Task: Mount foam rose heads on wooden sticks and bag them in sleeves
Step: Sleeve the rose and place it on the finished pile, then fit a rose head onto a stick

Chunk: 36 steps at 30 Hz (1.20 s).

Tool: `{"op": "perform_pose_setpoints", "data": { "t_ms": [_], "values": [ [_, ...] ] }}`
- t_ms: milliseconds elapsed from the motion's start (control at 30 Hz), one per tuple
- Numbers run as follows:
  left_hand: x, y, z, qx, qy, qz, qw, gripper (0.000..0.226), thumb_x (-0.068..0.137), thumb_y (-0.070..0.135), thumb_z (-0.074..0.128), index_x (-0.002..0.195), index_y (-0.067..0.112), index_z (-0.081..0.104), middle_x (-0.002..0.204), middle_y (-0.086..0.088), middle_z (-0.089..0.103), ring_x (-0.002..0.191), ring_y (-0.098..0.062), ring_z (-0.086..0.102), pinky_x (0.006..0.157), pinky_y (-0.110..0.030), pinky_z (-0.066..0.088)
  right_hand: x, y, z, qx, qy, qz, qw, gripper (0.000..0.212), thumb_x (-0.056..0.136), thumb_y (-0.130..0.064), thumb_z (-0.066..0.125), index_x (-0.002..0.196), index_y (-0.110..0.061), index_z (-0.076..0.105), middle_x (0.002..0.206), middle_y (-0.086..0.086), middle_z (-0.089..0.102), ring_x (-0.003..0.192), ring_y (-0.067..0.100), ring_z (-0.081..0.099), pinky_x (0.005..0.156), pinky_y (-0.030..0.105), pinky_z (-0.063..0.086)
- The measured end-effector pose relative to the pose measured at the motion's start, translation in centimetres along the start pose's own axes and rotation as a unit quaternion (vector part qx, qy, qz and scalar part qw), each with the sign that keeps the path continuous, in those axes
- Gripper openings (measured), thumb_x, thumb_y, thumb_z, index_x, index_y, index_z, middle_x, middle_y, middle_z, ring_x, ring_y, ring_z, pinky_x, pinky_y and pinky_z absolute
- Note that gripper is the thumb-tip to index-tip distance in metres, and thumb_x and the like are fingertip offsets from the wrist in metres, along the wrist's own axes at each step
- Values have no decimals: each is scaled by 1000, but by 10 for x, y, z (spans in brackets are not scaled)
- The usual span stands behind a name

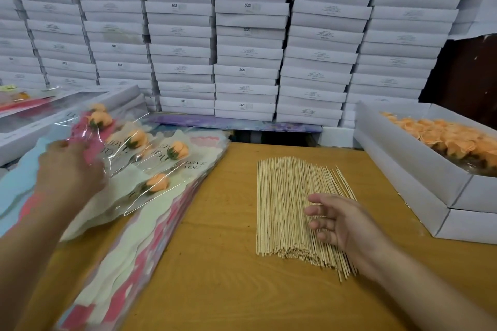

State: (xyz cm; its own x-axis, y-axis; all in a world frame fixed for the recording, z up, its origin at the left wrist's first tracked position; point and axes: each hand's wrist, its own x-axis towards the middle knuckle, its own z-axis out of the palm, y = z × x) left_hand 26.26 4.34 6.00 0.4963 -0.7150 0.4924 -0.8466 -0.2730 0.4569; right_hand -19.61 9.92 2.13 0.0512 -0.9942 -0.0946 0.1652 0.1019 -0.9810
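The person is between two roses. The left hand (68,166) is over the finished roses in sleeves (139,158) at the left side of the desk (215,263). It is blurred, and its fingers lie on the clear film at the pink sleeve; I cannot tell whether they pinch the film or only press it. The right hand (338,220) hangs over the wooden sticks (285,209) with the fingers loosely curled. It holds nothing, though the fingertips are touching or almost touching the sticks.

I judge that one bagged rose is just being laid on the pile, and that the step now in hand is to pick a new stick. The next move calls for the right hand to separate one single stick from the dense layer, which is not easy because they lie tight side by side. After that a rose head must come from the open white box (419,169) at the right, which is full of orange foam rose heads (451,137).

Counting: five bagged roses show their orange heads on the pile, and perhaps a sixth is behind at the top. Under them lies a thick stack of empty sleeves (150,244), too many to count. The sticks are well over a hundred. The rose heads in the box are some dozens. Behind the desk stands a wall of stacked white boxes (247,35).
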Motion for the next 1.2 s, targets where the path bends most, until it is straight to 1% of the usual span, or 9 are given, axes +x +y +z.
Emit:
{"op": "perform_pose_setpoints", "data": {
  "t_ms": [100, 267, 467, 600, 800, 867, 967, 1067, 1200],
  "values": [
    [-24, 46, 5, -26, 15, 86, 996, 38, 87, 13, 68, 124, 3, 65, 128, -29, 56, 122, -45, 48, 99, -54, 41, 0, 0, -1, 3, 1, 1, 1000, 23, 101, -19, 50, 112, -8, 67, 88, 10, 74, 67, 19, 68, 51, 26, 53],
    [-69, 122, 27, -122, -149, 138, 972, 43, 94, 21, 63, 134, 9, 58, 139, -17, 53, 131, -33, 46, 109, -42, 35, -2, -2, 0, -8, -3, -2, 1000, 22, 101, -17, 49, 112, -8, 66, 88, 9, 74, 68, 18, 68, 52, 26, 53],
    [-124, 183, 54, -164, -316, 138, 924, 42, 100, 38, 52, 140, 24, 50, 131, 0, 60, 89, -8, 55, 77, -23, 40, -5, -5, 3, -42, 10, -17, 999, 20, 101, -12, 49, 110, -7, 66, 86, 8, 75, 65, 18, 67, 50, 25, 51],
    [-152, 191, 77, -157, -355, 147, 910, 49, 101, 44, 49, 144, 21, 45, 129, -3, 61, 111, -19, 61, 96, -34, 49, -7, -7, 4, -54, 16, -23, 998, 20, 101, -12, 49, 108, -9, 67, 87, 8, 75, 65, 18, 68, 51, 25, 52],
    [-176, 185, 93, -95, -305, 243, 916, 58, 101, 55, 35, 148, 21, 44, 149, -3, 48, 137, -21, 42, 116, -39, 32, -7, -13, 5, -140, 34, -53, 988, 17, 98, -8, 53, 102, -15, 68, 85, 4, 75, 65, 15, 68, 54, 29, 55],
    [-178, 182, 97, -70, -306, 269, 911, 59, 102, 56, 28, 149, 23, 43, 152, -2, 45, 141, -20, 37, 119, -42, 26, -3, -21, 1, -231, 62, -86, 967, 17, 97, -11, 56, 102, -22, 68, 90, -2, 74, 76, 9, 69, 66, 30, 58],
    [-177, 180, 99, -85, -305, 269, 910, 57, 103, 53, 25, 148, 23, 45, 151, 1, 46, 141, -18, 36, 119, -43, 26, 5, -40, -13, -400, 97, -151, 899, 24, 99, -20, 55, 120, -27, 63, 114, -13, 65, 105, 3, 61, 84, 20, 47],
    [-176, 178, 99, -94, -302, 274, 908, 53, 105, 50, 25, 146, 24, 47, 149, 4, 49, 139, -16, 38, 118, -41, 27, 14, -66, -35, -493, 150, -189, 836, 39, 98, -19, 52, 137, -21, 55, 135, -2, 59, 122, 15, 55, 91, 25, 38],
    [-176, 180, 98, -99, -302, 275, 908, 49, 106, 45, 27, 142, 23, 51, 144, 4, 53, 136, -15, 42, 116, -40, 30, 31, -109, -69, -567, 246, -202, 760, 43, 95, -12, 50, 138, -13, 54, 141, 12, 54, 127, 30, 50, 97, 38, 41]
  ]
}}
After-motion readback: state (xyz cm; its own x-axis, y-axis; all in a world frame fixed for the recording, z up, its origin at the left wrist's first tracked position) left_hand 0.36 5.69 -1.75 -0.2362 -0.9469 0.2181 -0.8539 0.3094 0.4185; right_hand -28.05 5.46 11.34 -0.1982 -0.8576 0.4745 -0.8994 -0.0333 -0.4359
